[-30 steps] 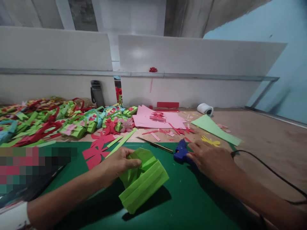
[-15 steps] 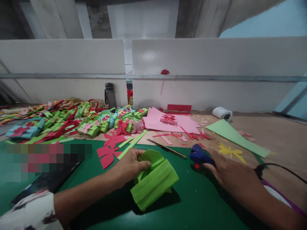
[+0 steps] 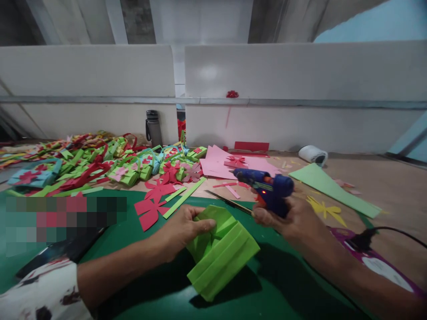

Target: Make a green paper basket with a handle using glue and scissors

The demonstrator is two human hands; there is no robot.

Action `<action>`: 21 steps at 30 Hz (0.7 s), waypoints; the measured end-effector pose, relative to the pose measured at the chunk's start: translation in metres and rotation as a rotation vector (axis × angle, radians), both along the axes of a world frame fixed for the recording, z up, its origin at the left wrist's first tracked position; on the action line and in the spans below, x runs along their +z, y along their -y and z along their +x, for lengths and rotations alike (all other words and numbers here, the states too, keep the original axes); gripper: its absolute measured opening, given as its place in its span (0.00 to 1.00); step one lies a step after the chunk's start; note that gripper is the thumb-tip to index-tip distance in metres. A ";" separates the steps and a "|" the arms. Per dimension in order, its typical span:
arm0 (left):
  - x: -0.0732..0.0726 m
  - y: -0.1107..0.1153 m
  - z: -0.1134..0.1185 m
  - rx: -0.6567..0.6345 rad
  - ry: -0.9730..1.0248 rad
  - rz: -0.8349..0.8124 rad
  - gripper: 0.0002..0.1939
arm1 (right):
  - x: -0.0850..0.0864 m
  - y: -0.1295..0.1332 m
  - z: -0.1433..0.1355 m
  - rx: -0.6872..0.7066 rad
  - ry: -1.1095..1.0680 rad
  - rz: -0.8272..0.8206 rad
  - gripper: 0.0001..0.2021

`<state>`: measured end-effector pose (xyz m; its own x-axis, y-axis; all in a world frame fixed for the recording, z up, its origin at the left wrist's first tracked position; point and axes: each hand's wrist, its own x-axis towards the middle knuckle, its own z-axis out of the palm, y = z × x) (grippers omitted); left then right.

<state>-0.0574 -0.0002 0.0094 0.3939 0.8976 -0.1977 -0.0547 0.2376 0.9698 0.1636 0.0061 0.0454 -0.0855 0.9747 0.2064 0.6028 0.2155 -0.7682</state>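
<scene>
A folded light-green paper bag (image 3: 223, 260) is tilted over the green mat (image 3: 160, 293), its upper left edge pinched by my left hand (image 3: 182, 231). My right hand (image 3: 293, 218) is wrapped round the grip of a blue glue gun (image 3: 267, 182), whose small red light glows. The nozzle points left, above and apart from the bag. Just behind the bag lies a thin dark and gold stick-like tool (image 3: 230, 202), partly covered by my right hand. Red paper flowers (image 3: 148, 215) and light-green strips (image 3: 183, 198) lie beyond my left hand.
Finished-looking green and blue paper bags (image 3: 130, 173) pile up at the back left, near a grey bottle (image 3: 153, 129). Pink sheets (image 3: 213, 166), a pale green sheet (image 3: 333, 189), a yellow paper flower (image 3: 325, 211) and a white roll (image 3: 312, 154) lie beyond. A black cord (image 3: 400, 231) runs at right.
My right hand has lifted the glue gun and turned it so its nozzle points left. The green bag, still in my left hand, has shifted slightly right and tilted.
</scene>
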 end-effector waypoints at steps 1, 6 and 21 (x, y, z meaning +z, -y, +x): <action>-0.001 0.000 0.001 -0.005 0.005 0.008 0.13 | -0.002 -0.003 -0.006 0.018 -0.043 -0.040 0.14; -0.003 0.003 0.006 -0.032 0.026 -0.024 0.17 | -0.009 -0.005 -0.025 0.102 -0.202 -0.205 0.09; 0.010 0.001 0.001 -0.112 -0.037 -0.134 0.14 | -0.010 0.007 -0.019 0.144 -0.047 -0.056 0.12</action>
